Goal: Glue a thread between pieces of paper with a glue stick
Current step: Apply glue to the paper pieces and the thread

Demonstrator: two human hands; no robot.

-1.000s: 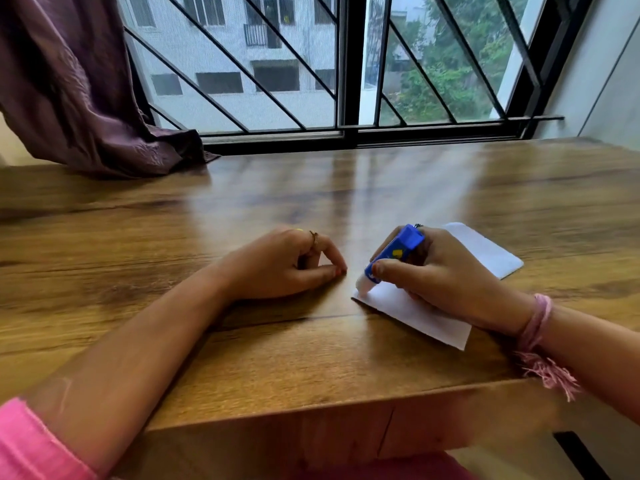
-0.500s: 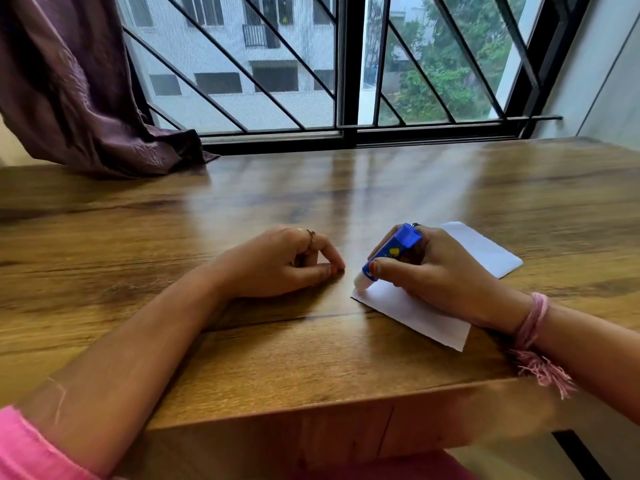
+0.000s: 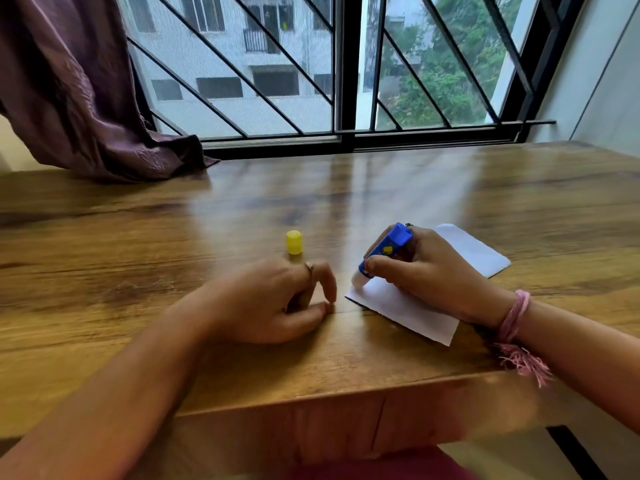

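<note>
Blue glue stick [image 3: 385,250], gripped in the right hand [image 3: 426,271] at frame centre-right, pressed its white tip onto the paper [image 3: 408,310] corner, likely to spread adhesive. The left hand [image 3: 273,299] rested beside it, fingers loosely curled, holding nothing I could see; the yellow cap [image 3: 294,242] stood just beyond.

The right hand [image 3: 426,271] is curled round a glue stick [image 3: 384,251], thumb and forefinger pinching near its lower end, the stick tilted with its tip down and to the left of the grip. The left hand [image 3: 273,303] lies knuckles up just left of that grip, fingers loosely curled, thumb and fingertips meeting. Both forearms reach in from below.
</note>
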